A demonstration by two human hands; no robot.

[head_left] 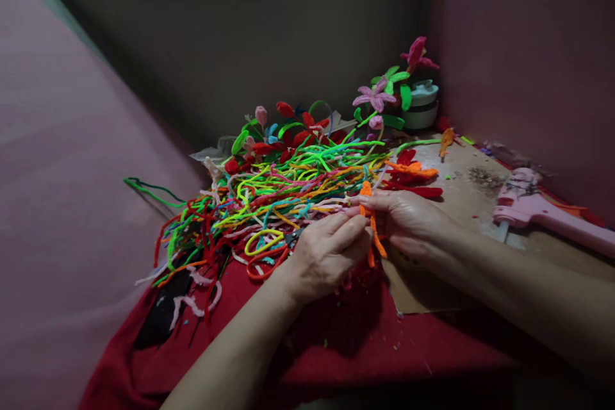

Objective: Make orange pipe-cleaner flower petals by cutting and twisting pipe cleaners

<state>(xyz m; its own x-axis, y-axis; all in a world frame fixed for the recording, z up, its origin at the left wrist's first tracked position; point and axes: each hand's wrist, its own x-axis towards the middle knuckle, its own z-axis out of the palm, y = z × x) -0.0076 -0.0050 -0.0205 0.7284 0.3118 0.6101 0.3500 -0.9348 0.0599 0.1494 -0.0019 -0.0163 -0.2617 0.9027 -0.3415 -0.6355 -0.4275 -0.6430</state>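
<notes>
An orange pipe cleaner point(366, 189), bent into a narrow loop with two loose ends hanging down, is held upright between my hands. My left hand point(331, 250) pinches its lower part, fingers curled. From the other side, my right hand point(403, 221) grips it near the top between thumb and fingers. Just left of my left hand lie scissors point(264, 242) with yellow and red handles. Behind my hands spreads a big heap of colourful pipe cleaners point(288, 186). Orange petal shapes point(413, 170) and red ones point(418, 192) rest beyond my right hand.
A pink hot glue gun point(538, 208) lies at the right on a brown board point(446, 288). Finished pipe-cleaner flowers point(377, 97) stand at the back beside a pale lidded container point(421, 106). A black flat object point(163, 311) sits at the left on the red cloth point(336, 349).
</notes>
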